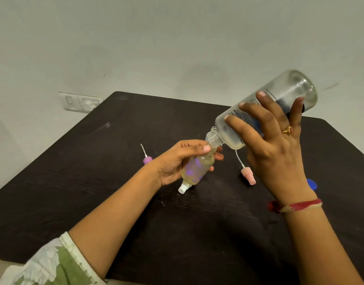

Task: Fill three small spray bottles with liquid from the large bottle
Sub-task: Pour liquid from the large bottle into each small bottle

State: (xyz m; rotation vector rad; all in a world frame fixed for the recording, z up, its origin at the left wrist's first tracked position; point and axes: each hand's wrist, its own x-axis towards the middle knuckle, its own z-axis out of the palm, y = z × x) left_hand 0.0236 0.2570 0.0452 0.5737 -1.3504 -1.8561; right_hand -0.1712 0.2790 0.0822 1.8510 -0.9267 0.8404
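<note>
The left hand [175, 161] gripped a small clear plastic bottle [197, 168] holding yellowish liquid, tilted above the dark surface [94, 182]. The right hand [277, 153] clasped the large frosted bottle [294, 89], tipped neck-down, its mouth against the small bottle's. A pink spray cap [248, 175] lay nearby.

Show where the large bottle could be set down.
Bare: the far side of the table beyond the purple pump, and its near strip between the forearms. Crowded: mid-table, where the white pump, pink pump and blue cap lie by the left hand and right hand.
</note>
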